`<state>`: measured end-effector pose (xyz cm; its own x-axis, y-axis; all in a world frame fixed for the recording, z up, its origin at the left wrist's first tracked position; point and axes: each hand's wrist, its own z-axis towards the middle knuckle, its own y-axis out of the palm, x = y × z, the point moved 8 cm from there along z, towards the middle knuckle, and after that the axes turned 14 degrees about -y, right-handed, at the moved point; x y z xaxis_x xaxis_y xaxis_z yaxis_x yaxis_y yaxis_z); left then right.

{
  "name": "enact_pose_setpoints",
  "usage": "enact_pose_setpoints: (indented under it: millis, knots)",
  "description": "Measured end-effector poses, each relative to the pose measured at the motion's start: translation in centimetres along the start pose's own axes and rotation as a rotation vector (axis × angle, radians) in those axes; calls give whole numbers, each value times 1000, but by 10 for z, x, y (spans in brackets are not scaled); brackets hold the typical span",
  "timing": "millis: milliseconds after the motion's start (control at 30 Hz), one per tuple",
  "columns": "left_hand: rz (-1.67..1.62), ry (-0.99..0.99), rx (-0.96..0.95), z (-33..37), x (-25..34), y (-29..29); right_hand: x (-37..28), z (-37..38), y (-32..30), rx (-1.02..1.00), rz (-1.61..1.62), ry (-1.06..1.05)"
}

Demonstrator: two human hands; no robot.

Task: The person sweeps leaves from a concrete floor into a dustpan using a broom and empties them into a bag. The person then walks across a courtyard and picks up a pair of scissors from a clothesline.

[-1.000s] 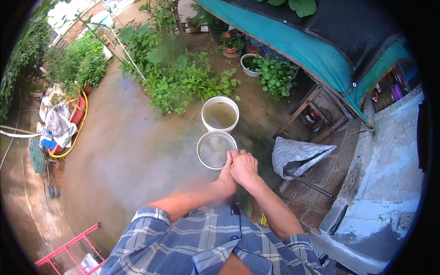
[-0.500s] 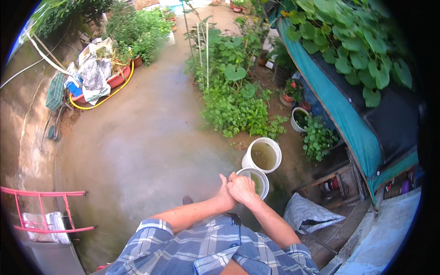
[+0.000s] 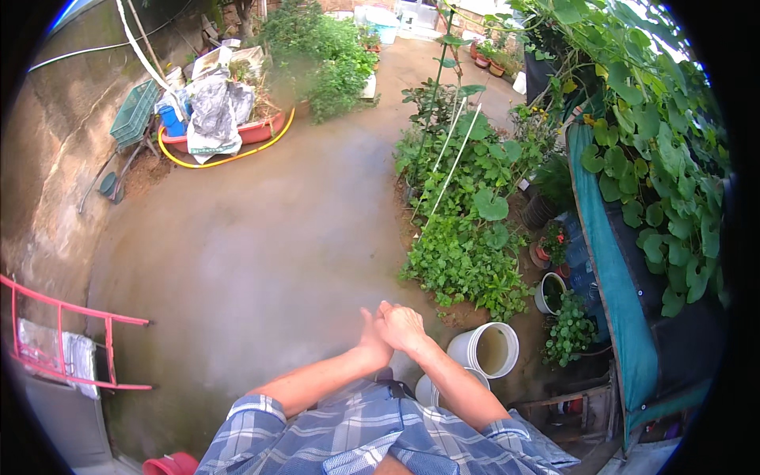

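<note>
My left hand (image 3: 369,339) and my right hand (image 3: 402,327) are together in front of my waist, above the wet ground. The right hand's fingers curl over those of the left hand. My left thumb sticks up beside them, while the rest of the left fingers are hidden. No object shows between the hands. Right of them, a white bucket (image 3: 459,347) holds murky water. A second white bucket (image 3: 428,391) stands nearer to me, partly covered by my right forearm.
Leafy plants (image 3: 467,265) grow beyond the buckets, beside a green-and-black awning (image 3: 633,317). A pink metal frame (image 3: 60,340) stands at left, and a red bucket (image 3: 170,465) below it. A yellow hose (image 3: 229,160) curves round a red planter (image 3: 257,131).
My view has turned left and up, so the buckets now appear lower and further right. My joined hands have moved away from above the nearer bucket.
</note>
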<state>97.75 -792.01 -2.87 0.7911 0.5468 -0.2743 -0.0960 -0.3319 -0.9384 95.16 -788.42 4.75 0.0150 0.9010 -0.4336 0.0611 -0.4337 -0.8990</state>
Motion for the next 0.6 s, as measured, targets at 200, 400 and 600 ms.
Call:
enact_pose_setpoints:
  millis: [200,400,600]
  knots:
    - [59,43,-150,95,-56,37,24,122,13,-81,67,-113]
    - [-340,34,-292,197,-146,81,38,263,-5,-267,35,-262]
    - [-237,-261,-43,296,-259,55,51,385,-17,38,-76,-397]
